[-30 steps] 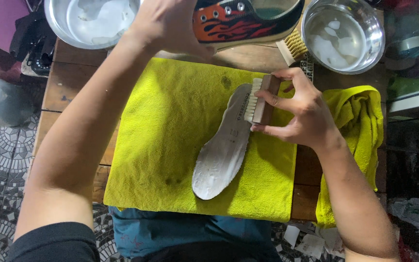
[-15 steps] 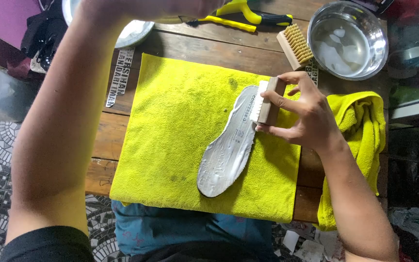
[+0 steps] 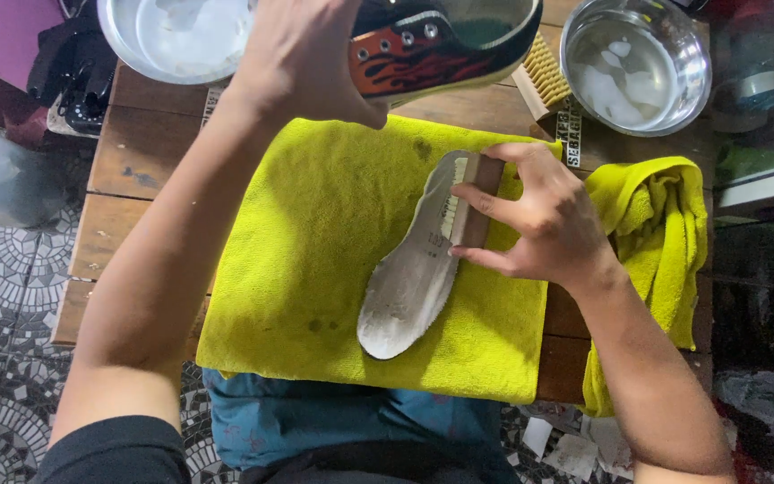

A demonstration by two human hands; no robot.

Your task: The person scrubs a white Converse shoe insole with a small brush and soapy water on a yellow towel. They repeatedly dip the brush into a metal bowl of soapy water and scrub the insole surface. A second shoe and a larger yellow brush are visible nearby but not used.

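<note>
Your right hand (image 3: 544, 224) pinches a wooden brush (image 3: 469, 202), thumb on its far end and fingers (image 3: 485, 195) curled over its back, bristles pressed on the upper part of the grey insole (image 3: 409, 278). The insole lies diagonally on the yellow towel (image 3: 315, 242), left of your fingers. Your left hand (image 3: 306, 58) grips a dark flame-patterned shoe (image 3: 445, 40) at the far edge, fingers wrapped around it.

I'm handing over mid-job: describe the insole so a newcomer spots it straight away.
Find the wooden table and the flat yellow-green towel spread across it. The insole lies diagonally on the towel's right half, under the brush gripped by the right hand. It is the only pale grey, foot-shaped flat piece there.
</note>
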